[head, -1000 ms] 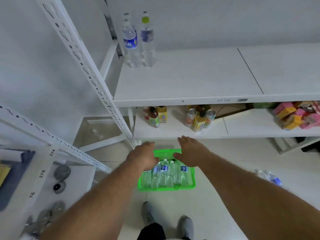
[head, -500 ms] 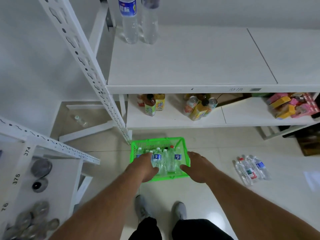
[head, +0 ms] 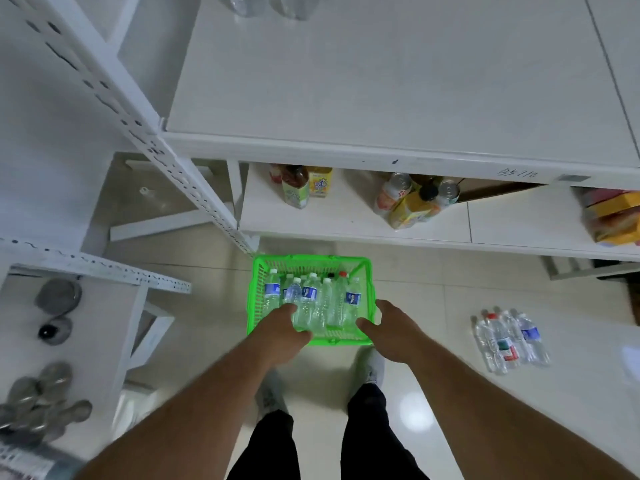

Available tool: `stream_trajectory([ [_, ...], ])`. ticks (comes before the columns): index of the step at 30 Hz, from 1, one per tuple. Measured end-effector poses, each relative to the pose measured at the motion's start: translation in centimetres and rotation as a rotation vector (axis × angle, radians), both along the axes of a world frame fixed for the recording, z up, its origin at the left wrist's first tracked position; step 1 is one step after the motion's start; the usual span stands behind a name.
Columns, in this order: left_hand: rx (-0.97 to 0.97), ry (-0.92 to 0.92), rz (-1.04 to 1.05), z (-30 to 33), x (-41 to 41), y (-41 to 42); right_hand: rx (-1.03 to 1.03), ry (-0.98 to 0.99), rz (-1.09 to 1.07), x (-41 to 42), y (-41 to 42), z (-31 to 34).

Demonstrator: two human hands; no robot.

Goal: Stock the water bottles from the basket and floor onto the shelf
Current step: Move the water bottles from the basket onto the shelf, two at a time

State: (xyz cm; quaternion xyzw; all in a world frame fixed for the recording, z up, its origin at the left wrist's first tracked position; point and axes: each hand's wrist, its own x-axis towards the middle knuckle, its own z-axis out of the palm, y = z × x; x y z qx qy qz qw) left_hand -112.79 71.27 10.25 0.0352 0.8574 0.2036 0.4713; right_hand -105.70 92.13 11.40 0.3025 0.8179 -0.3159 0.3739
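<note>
Both hands, left and right, reach fingers-down into the green lattice plastic basket of clear ribbed bottles; grip unclear.

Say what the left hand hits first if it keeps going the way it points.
Probably the water bottles in the green basket: the left hand points down at them. Contact unclear; depth is hard to judge.

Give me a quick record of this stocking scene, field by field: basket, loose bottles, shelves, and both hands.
basket: green basket on the floor, holding water bottles
floor bottles: small cluster lying right of the basket
top shelf: mostly bare, two bottle bases at the far edge
lower shelf: drinks and cans
left hand: over the bottles, grip unclear
right hand: at the basket's right rim, grip unclear
</note>
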Motion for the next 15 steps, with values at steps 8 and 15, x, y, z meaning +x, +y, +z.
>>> stream_trajectory([
  [8,0.060,-0.030,0.191,-8.8,-0.8,6.1,-0.102,-0.026,-0.177,-3.1,5.1,-8.6],
  [15,0.101,-0.118,0.358,-27.4,-1.4,7.7,-0.103,-0.053,-0.376,-5.1,4.9,-27.5],
])
